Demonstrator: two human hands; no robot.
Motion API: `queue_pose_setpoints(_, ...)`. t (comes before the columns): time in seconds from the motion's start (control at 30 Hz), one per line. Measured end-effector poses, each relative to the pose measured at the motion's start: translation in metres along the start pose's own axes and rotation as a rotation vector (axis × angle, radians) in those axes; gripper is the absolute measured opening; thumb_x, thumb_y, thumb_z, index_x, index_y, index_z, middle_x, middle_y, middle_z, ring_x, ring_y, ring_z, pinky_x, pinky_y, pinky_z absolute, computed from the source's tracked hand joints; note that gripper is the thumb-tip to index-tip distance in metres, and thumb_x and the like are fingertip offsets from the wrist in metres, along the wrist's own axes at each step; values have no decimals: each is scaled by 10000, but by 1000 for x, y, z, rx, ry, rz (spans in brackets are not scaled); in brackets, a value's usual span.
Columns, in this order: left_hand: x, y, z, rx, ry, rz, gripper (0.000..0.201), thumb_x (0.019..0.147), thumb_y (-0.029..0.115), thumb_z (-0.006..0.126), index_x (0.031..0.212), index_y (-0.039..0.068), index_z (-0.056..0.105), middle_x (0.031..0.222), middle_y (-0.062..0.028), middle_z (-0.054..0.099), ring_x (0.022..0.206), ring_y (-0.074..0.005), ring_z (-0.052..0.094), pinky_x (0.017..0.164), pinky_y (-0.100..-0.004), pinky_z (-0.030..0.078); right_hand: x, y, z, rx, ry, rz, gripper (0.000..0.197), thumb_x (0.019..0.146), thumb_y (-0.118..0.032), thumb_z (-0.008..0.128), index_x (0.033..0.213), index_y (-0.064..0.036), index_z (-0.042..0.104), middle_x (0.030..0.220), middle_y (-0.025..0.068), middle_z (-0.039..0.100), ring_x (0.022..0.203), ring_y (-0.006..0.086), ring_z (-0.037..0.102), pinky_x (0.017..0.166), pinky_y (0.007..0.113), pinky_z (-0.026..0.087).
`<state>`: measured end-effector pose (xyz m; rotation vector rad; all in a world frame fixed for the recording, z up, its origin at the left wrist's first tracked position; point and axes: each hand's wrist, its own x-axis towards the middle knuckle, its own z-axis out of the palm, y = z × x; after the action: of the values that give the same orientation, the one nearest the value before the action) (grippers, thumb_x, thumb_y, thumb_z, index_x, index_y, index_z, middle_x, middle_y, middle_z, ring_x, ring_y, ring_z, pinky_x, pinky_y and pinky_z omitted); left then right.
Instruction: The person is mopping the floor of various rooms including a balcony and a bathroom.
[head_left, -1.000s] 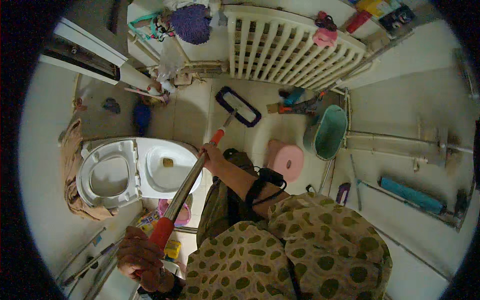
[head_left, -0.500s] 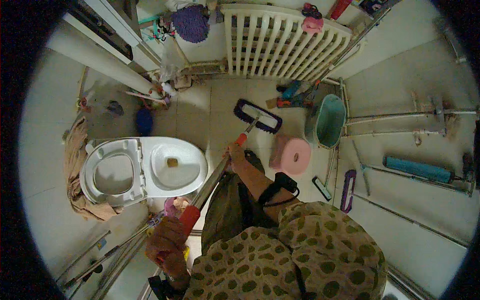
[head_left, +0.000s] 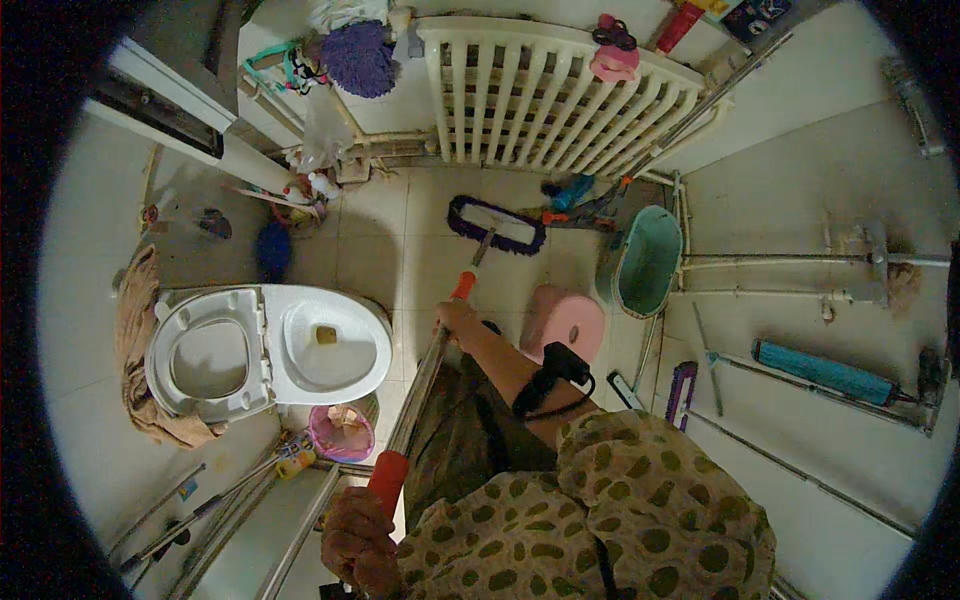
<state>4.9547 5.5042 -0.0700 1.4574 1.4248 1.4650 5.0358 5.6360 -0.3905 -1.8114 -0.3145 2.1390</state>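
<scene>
One view only: head cam, fisheye, worn high, looking nearly straight down at the bathroom floor. Landmark = toilet [head_left: 270, 350], left of centre, fairly far below. Top of the frame faces the wall w/ the white radiator [head_left: 560, 90], well beyond the toilet. Wearer's spotted sleeve fills the bottom edge, very near the lens, right of the toilet. Straight edges bend toward the rim; corners go black. No 2nd view, so no shared part.

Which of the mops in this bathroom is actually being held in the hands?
The flat mop with the purple-fringed head on the floor tiles; both hands grip its red-ended handle. The teal roller mop leans untouched on the wall.
</scene>
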Motion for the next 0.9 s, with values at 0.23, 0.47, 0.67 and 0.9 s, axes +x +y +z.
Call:
queue_pose_setpoints(0.23, 50, -9, 60, -75, -100, 174, 279, 777, 234, 491, 554, 73, 445, 506, -45, 498, 444, -144, 459, 449, -284, 385, 4, -45, -14, -455, -4, -217, 169, 651, -141, 473, 739, 3, 470, 609, 118, 495, 512, 227, 522, 447, 347, 423)
queue_pose_setpoints(0.47, 38, 13, 36, 52, 37, 74, 278, 772, 226, 495, 546, 77, 438, 495, -39, 486, 431, -139, 447, 431, -284, 375, -38, -44, -22, -464, 100, -442, 315, 621, -226, 494, 764, 55, 499, 662, 161, 536, 556, 237, 542, 493, 352, 425)
queue_pose_setpoints(0.67, 22, 2, 42, 7, -29, 30, 277, 769, 220, 499, 539, 80, 431, 485, -34, 476, 420, -135, 437, 416, -284, 367, 10, -10, -60, -350, 210, -587, 170, 641, -140, 535, 658, 26, 502, 661, 132, 538, 559, 224, 532, 488, 339, 420)
queue_pose_setpoints(0.9, 7, 2, 41, -107, -93, 69, 278, 765, 212, 502, 531, 84, 424, 475, -28, 463, 407, -130, 425, 398, -284, 357, 4, -36, -61, 414, 24, -154, 108, 666, -91, 510, 622, -54, 420, 547, 56, 407, 457, 175, 418, 424, 308, 364)
